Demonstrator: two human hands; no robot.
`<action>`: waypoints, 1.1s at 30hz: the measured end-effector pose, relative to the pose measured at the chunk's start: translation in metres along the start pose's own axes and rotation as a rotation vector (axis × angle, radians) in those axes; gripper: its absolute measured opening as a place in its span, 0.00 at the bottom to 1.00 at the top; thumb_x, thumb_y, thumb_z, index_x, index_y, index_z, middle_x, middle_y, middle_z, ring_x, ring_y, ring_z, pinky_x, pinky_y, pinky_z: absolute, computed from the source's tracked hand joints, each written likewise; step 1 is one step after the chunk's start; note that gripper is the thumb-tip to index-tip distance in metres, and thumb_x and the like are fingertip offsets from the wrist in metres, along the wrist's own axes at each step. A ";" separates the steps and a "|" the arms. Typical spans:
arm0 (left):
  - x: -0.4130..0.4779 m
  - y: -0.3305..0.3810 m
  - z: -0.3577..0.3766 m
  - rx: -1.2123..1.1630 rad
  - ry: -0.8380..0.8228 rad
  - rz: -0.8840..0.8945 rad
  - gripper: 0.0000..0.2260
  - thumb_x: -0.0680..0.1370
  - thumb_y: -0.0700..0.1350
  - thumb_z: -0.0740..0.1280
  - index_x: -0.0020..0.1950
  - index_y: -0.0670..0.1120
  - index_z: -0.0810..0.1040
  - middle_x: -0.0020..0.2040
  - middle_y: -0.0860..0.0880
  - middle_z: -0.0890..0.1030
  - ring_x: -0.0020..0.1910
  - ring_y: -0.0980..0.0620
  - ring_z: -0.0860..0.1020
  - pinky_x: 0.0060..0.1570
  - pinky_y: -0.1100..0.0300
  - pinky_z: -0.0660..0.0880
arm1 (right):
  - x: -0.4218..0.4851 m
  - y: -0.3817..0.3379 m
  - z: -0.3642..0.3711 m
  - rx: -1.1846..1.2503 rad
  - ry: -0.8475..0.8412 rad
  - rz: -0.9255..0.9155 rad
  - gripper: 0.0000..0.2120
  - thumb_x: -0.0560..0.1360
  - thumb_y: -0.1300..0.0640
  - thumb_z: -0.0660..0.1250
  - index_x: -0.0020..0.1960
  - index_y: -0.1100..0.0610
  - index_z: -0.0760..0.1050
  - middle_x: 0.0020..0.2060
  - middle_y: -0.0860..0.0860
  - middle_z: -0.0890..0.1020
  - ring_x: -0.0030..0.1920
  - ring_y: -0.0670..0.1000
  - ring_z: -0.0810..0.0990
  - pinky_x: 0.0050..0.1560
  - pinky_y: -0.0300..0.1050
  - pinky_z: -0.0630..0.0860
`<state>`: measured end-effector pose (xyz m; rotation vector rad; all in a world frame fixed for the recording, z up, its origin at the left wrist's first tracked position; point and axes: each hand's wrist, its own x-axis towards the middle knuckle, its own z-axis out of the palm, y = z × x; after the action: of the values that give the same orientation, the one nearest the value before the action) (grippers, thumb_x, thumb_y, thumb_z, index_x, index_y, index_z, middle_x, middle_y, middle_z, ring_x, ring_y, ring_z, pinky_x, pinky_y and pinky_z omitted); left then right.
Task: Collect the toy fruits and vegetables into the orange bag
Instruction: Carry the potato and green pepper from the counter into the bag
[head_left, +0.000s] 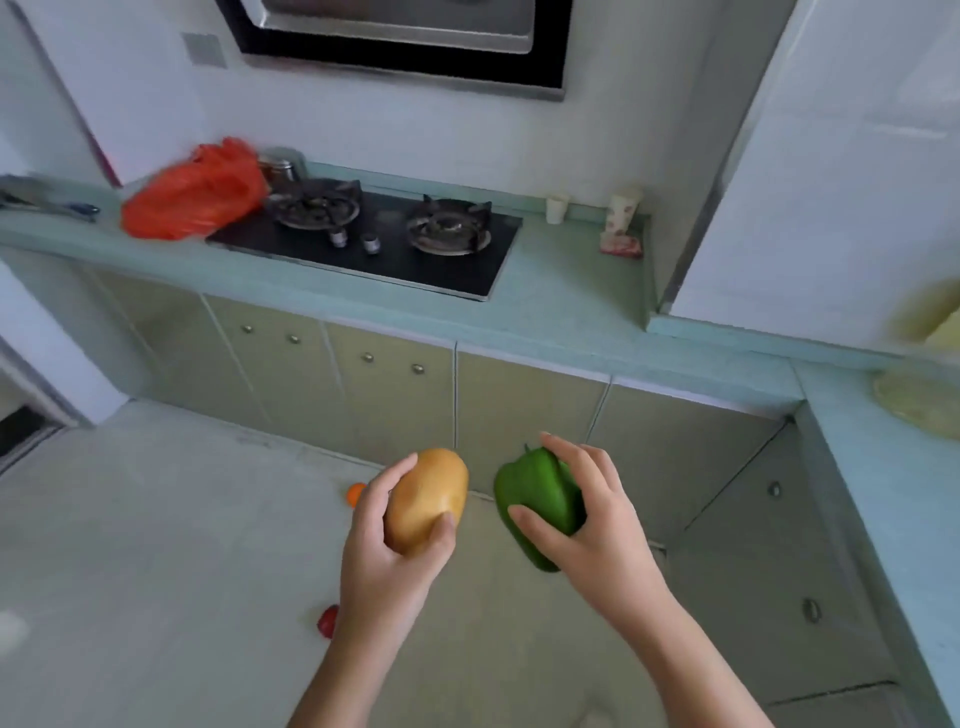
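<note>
We are holding a toy potato (427, 500) in our left hand (387, 558), thumb and fingers closed around its lower half, and our right hand (597, 525) is gripping a toy green bell pepper (537, 501) from its right side. Both hands are hovering side by side above the floor (156, 545), in front of the pale green cabinet doors (389, 389).

Down on the floor, a small orange toy (356, 492) is peeking out just left of our left hand, and a small red toy (328, 621) is lying beside our left wrist; we cannot tell what kind either is.

The orange bag (192, 195) is lying crumpled on the counter (566, 291) toward its left end, touching the left edge of the black two-burner gas hob (384, 241). A white cup (557, 209) and a patterned packet (622, 223) are standing near the counter's back right corner. We are seeing no readable writing anywhere.
</note>
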<state>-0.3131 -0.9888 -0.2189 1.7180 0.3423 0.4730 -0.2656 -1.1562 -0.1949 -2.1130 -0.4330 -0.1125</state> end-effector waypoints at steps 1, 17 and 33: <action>-0.003 -0.003 -0.020 0.005 0.038 -0.012 0.21 0.63 0.50 0.69 0.54 0.64 0.72 0.56 0.60 0.76 0.53 0.62 0.74 0.48 0.72 0.69 | 0.002 -0.011 0.016 0.004 -0.032 -0.023 0.29 0.67 0.54 0.74 0.60 0.37 0.64 0.56 0.39 0.68 0.56 0.33 0.66 0.49 0.19 0.61; 0.014 -0.047 -0.226 0.087 0.556 -0.145 0.23 0.71 0.38 0.70 0.57 0.60 0.70 0.54 0.67 0.71 0.51 0.74 0.69 0.42 0.75 0.69 | 0.057 -0.129 0.239 0.138 -0.501 -0.249 0.28 0.67 0.54 0.74 0.57 0.34 0.63 0.55 0.40 0.69 0.52 0.29 0.67 0.46 0.18 0.63; 0.183 -0.068 -0.402 0.170 0.724 -0.156 0.21 0.71 0.43 0.70 0.60 0.59 0.70 0.55 0.62 0.71 0.49 0.59 0.74 0.37 0.67 0.74 | 0.212 -0.240 0.454 0.345 -0.637 -0.333 0.28 0.68 0.54 0.73 0.58 0.34 0.63 0.57 0.43 0.70 0.54 0.35 0.69 0.46 0.27 0.67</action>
<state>-0.3481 -0.5441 -0.2000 1.6154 1.0508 0.9666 -0.1913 -0.6061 -0.2018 -1.6842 -1.0964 0.4285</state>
